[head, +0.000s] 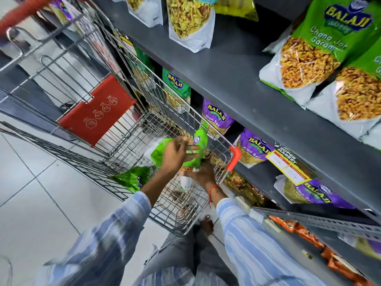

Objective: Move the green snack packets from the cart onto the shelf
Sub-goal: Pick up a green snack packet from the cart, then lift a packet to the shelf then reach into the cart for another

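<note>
Inside the wire cart (208,228) my left hand (175,154) grips a green snack packet (201,139) from the left side. My right hand (201,174) holds the same packet's lower end from below, close to the cart's right rim. Another green packet (134,177) lies on the cart floor to the left of my left forearm. The grey shelf (237,79) runs along the right, and several matching green packets (321,44) stand on it at the upper right.
Purple Aloo Sev packets (253,149) fill the lower shelf beside the cart. White pouches (189,23) stand further back on the upper shelf. The cart's red child-seat flap (97,112) is at its far end. Orange packets (305,234) line the bottom shelf. Tiled floor (41,193) lies left.
</note>
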The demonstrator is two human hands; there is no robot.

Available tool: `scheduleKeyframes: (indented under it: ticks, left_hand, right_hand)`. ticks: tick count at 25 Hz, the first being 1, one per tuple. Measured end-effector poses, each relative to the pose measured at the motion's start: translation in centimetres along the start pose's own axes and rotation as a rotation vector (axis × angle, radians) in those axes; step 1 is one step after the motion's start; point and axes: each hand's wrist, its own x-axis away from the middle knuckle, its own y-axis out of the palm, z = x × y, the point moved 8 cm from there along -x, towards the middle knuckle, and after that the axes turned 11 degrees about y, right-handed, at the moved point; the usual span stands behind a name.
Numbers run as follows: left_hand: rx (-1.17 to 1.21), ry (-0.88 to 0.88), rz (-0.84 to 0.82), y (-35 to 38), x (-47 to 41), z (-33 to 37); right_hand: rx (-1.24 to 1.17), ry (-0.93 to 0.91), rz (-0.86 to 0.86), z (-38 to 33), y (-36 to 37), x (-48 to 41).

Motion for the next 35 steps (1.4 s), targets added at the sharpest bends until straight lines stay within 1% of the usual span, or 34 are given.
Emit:
scheduleKeyframes:
  ticks: [1, 2, 4, 6, 8, 9, 10, 12, 13, 14, 15, 17, 18, 19, 21, 23, 25, 27, 28, 29, 31, 32, 35]
  left_hand:
    - [0.165, 0.037, -0.017, 0.6, -0.2, 1.6]
    - [0.214, 0.090, -0.025, 0.9, -0.9, 3.1]
    - [0.193, 0.113, -0.025, 1.1, -2.1, 4.5]
    - [0.136, 0.011, 0.020, 0.5, -2.9, 2.9]
    - [0.069, -0.117, 0.040, -0.6, -2.8, -0.6]
    - [-0.016, -0.158, 0.040, -1.3, -2.6, -2.4]
    - [-0.170, -0.169, 0.033, -2.2, -2.4, -4.0]
    - [-0.556, -0.125, -0.037, -3.6, -2.4, -5.9]
    - [-0.669, -0.105, -0.093, -3.7, -2.4, -6.2]
    - [-0.690, -0.090, -0.166, -3.3, -2.4, -6.4]
    - [-0.657, -0.068, -0.266, -2.7, -2.4, -6.5]
    - [-0.578, 0.039, -0.501, -1.3, -2.2, -5.6]
    - [-0.545, 0.075, -0.575, -1.1, -2.0, -4.9]
    - [-0.495, 0.081, -0.607, -1.3, -1.9, -3.9]
    - [-0.388, 0.054, -0.616, -2.2, -2.1, -1.8]
    - [-0.277, 0.064, -0.599, -2.4, -2.1, 1.0]
    - [-0.149, 0.074, -0.574, -2.0, -2.0, 4.3]
    - [-0.054, 0.110, -0.597, -1.3, -1.8, 7.8]
    - [-0.020, 0.134, -0.607, -1.0, -1.8, 9.4]
    - [0.017, 0.147, -0.605, -0.8, -2.0, 11.0]
    - [0.091, 0.147, -0.575, -0.8, -2.8, 13.4]
    - [0.110, 0.156, -0.563, -0.5, -3.4, 14.5]
    - [0.178, 0.174, -0.552, 1.4, -5.1, 18.3]
  right_hand:
    - [0.088, -0.019, 0.081, 0.0, -0.4, 0.8]
    - [0.179, -0.023, 0.144, 0.0, -0.6, 1.2]
    - [0.264, -0.024, 0.212, 0.1, -0.6, 1.6]
    - [0.326, -0.016, 0.235, 0.0, -0.8, 1.3]
    - [0.373, 0.003, 0.241, 0.1, -1.3, 0.6]
    - [0.392, 0.001, 0.226, 0.2, -1.2, 0.3]
    - [0.405, 0.001, 0.207, 0.5, -0.9, 0.2]
    - [0.377, 0.029, 0.187, 0.7, -0.5, 0.3]
    - [0.352, 0.028, 0.184, 0.6, -0.6, 0.5]
    - [0.346, 0.001, 0.173, 0.2, -0.6, 0.7]
    - [0.369, -0.045, 0.157, -0.5, -0.6, 1.2]
    - [0.470, -0.159, 0.119, -2.8, -1.1, 2.2]
    - [0.504, -0.220, 0.080, -4.2, -1.6, 2.7]
    - [0.511, -0.275, 0.019, -5.7, -2.3, 3.3]
    - [0.456, -0.352, -0.137, -8.6, -3.9, 4.6]
    - [0.271, -0.384, -0.237, -11.5, -6.8, 6.6]
    - [0.024, -0.407, -0.264, -13.7, -10.1, 8.1]
    - [-0.165, -0.410, -0.299, -14.3, -12.4, 9.0]
    - [-0.215, -0.395, -0.332, -13.9, -12.7, 9.4]
    - [-0.203, -0.392, -0.348, -13.4, -12.6, 9.8]
    - [-0.110, -0.397, -0.309, -12.3, -11.7, 10.1]
    - [-0.113, -0.409, -0.248, -12.1, -11.8, 10.3]
    - [-0.221, -0.498, -0.007, -13.1, -14.6, 10.8]
